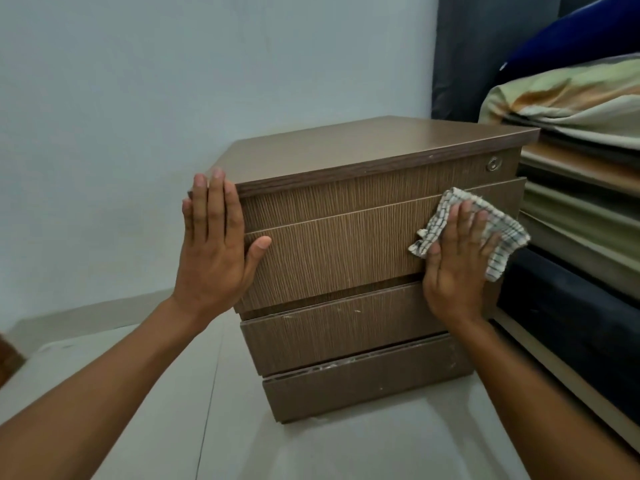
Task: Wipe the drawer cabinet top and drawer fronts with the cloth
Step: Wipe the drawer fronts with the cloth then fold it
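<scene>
My right hand lies flat, fingers spread, pressing the checked cloth against the second drawer front; cloth edges show beyond my fingertips. My left hand is open and holds nothing, palm on the cabinet's left corner, thumb touching the same drawer front.

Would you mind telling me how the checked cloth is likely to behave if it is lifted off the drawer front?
The checked cloth looks thin and floppy: its corners crumple and hang loose around the right hand, so it would probably droop when lifted. It seems light, pinned to the drawer front only by the flat palm. Released, it would likely slide down the vertical panel.
</scene>
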